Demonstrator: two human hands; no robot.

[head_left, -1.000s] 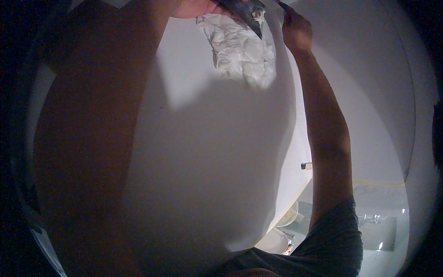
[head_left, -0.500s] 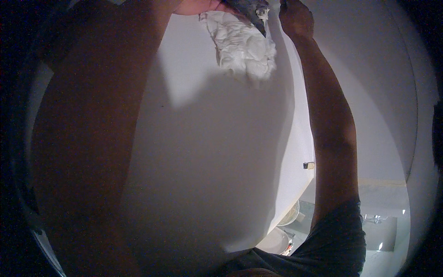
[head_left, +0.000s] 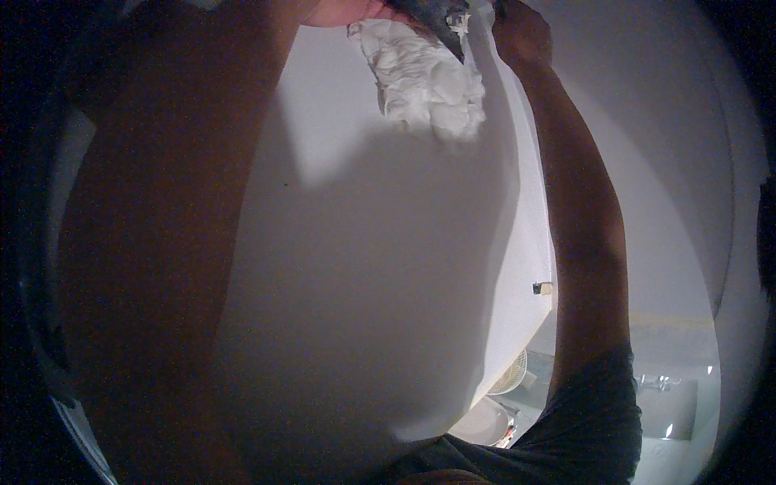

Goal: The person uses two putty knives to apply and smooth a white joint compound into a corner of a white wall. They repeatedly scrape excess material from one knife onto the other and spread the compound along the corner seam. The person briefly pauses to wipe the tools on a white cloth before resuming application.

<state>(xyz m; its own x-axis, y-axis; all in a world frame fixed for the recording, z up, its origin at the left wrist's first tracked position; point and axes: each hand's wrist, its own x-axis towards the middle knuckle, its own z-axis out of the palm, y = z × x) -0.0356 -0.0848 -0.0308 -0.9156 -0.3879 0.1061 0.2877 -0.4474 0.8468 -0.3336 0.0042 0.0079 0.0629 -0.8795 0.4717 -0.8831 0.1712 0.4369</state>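
Note:
A thick, ridged patch of white paste (head_left: 428,85) clings to a large pale surface (head_left: 364,259) near the top of the view. My left hand (head_left: 346,11) is cut off by the upper edge, just above the patch, with its fingers hidden. Beside it a dark, pointed flat piece (head_left: 440,26), smeared with white, reaches over the paste; its kind and whether my left hand grips it are unclear. My right hand (head_left: 524,36) is closed at the top, right of the paste, by the pale surface's edge. What it holds, if anything, is out of sight.
A small dark-and-tan piece (head_left: 542,288) sits on the pale surface's right edge. Farther off at the lower right are a light round basin (head_left: 482,422), a white slatted basket (head_left: 509,376) and a sink-like fixture (head_left: 667,408). Shadow covers much of the surface.
Hardly anything differs. The view has shifted very slightly; both hands and the paste patch keep almost the same places.

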